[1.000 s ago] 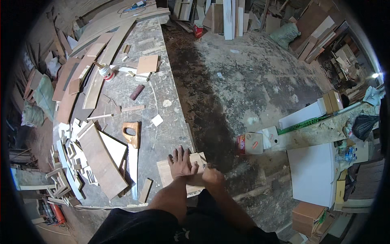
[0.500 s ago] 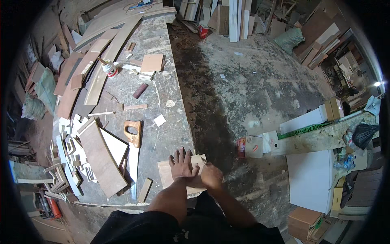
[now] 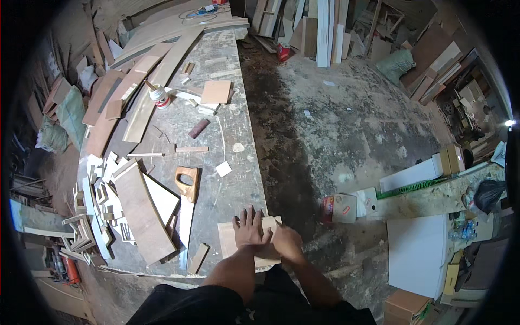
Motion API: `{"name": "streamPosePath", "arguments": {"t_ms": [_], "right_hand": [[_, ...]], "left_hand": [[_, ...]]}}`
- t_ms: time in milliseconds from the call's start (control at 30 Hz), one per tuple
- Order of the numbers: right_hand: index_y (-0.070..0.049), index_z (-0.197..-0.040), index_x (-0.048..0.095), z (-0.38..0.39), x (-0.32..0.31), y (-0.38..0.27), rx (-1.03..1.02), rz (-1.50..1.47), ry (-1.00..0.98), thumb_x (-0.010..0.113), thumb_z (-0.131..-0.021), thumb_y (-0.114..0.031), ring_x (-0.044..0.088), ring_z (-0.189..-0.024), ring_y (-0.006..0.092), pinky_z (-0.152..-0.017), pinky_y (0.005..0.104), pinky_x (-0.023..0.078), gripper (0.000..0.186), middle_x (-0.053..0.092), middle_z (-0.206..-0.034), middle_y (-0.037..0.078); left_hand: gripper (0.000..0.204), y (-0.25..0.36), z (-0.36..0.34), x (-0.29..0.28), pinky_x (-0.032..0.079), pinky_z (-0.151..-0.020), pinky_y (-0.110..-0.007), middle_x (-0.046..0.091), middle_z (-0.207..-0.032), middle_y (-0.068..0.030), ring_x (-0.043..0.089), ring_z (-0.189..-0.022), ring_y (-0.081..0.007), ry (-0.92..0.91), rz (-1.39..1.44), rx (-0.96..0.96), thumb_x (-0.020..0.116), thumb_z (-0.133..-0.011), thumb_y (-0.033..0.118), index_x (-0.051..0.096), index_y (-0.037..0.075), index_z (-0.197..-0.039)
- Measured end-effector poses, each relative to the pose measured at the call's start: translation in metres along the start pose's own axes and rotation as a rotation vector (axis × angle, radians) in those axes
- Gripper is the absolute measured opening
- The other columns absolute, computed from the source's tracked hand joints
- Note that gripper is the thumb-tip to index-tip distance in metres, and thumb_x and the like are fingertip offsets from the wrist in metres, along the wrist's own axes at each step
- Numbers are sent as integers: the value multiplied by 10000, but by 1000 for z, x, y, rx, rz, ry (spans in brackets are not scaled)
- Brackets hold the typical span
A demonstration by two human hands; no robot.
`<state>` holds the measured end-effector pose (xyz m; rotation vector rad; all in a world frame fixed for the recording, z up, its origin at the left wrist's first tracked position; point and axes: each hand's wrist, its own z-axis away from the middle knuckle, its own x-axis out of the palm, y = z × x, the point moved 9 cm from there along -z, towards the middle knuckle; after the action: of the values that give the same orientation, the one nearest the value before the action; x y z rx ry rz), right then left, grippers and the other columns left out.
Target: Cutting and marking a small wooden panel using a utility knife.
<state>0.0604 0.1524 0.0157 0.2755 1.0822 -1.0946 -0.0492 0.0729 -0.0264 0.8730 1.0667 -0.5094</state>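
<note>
My left hand lies palm down with fingers spread on a light wooden board at the workbench's near right corner. Beside it, my right hand is closed around a small thin tool at the board's right part, too small to name. A handsaw with a wooden handle lies to the left of the board, blade toward me. A narrow wood offcut lies between saw and board, and a small white square lies farther up the bench.
The workbench holds plywood strips, several white offcuts, a glue tub and a dark red roll. Right are a plastic jerrycan, a white panel and a cardboard box. Boards lean at the back.
The view has shifted, so the scene sits a little lower and further right in the picture. Both hands remain at the board, with only slight movement of my right hand.
</note>
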Motion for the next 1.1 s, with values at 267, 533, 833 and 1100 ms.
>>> {"name": "streamPosePath", "arguments": {"t_ms": [267,533,833,1100], "right_hand": [[12,-1022,700,1,5,10,45,-65,2,476,-979,-256,718,-939,440,-824,520,574,352,721,-1009,266],[-12,-935,725,1,8,8,-9,-76,120,499,-957,-238,730,-883,429,-780,514,586,321,729,-913,251],[-19,-939,744,-8,22,9,-8,-17,80,503,-947,-242,731,-866,413,-762,523,581,329,734,-909,229],[-20,-919,727,1,36,37,135,-69,57,518,-964,-291,726,-927,413,-791,522,584,345,736,-961,225]], "left_hand": [[866,4,-2,-5,89,-1193,-684,236,-1673,-167,210,-1539,-396,-18,7,0,512,-847,620,361,169,-1571],[866,2,0,-7,97,-1197,-674,240,-1670,-170,206,-1536,-401,33,-5,4,529,-841,600,372,149,-1563],[878,5,-7,-9,93,-1204,-667,237,-1676,-157,200,-1541,-396,1,-16,-5,504,-836,631,361,179,-1574],[883,16,-3,-2,98,-1191,-684,248,-1669,-168,209,-1534,-412,23,-14,33,515,-841,629,364,156,-1571]]}}
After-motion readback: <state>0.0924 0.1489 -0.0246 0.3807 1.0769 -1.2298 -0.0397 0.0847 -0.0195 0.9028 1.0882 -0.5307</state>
